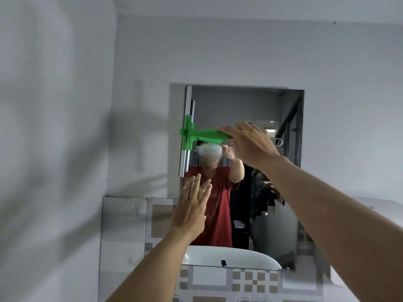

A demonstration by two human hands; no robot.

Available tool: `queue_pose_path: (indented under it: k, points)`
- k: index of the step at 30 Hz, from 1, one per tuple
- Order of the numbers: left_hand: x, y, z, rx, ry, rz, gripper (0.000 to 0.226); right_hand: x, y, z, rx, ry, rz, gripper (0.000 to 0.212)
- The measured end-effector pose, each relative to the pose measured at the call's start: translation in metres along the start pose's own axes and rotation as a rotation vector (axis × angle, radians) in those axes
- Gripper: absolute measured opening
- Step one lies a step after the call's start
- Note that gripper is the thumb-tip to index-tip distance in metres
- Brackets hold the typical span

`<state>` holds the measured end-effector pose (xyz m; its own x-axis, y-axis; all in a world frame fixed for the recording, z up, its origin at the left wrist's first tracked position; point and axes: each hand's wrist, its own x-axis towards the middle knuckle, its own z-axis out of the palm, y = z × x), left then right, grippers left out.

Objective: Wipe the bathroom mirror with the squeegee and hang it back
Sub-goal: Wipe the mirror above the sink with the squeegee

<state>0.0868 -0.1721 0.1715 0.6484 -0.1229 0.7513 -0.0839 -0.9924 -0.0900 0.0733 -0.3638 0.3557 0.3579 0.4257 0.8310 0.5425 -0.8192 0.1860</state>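
Two bare forearms reach up from the bottom edge, nearest the viewer. The left hand (192, 205), at about 7 o'clock from centre, is raised flat toward the lower left part of the mirror (257, 192), fingers spread and straight, holding nothing; whether the fingertips touch the glass cannot be told. Above it, at about 10 o'clock from that hand, the green squeegee (197, 135) lies against the mirror's left edge, its long blade upright and its handle pointing sideways toward 3 o'clock. The right hand (248, 144), near centre, is closed around the end of that handle, fingers curled over it. The mirror reflects a person in a red shirt wearing a white headset. At 6 o'clock, below the mirror, a white basin (231, 257) shows in reflection above checked wall tiles (246, 280).
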Motion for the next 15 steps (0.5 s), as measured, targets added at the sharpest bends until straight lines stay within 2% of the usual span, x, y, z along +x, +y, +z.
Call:
queue_pose_path:
  k: [6, 9, 15]
  points:
    - [0.021, -0.014, 0.024, 0.109, -0.096, -0.027, 0.111, 0.028, 0.007, 0.008, -0.070, -0.029, -0.024, 0.058]
    - [0.024, -0.021, 0.035, 0.134, -0.080, -0.010, 0.118, 0.037, 0.008, 0.013, -0.093, -0.047, -0.033, 0.063]
    - [0.024, -0.027, 0.039, 0.126, -0.061, 0.021, 0.117, 0.051, 0.006, 0.020, -0.151, -0.083, -0.036, 0.066]
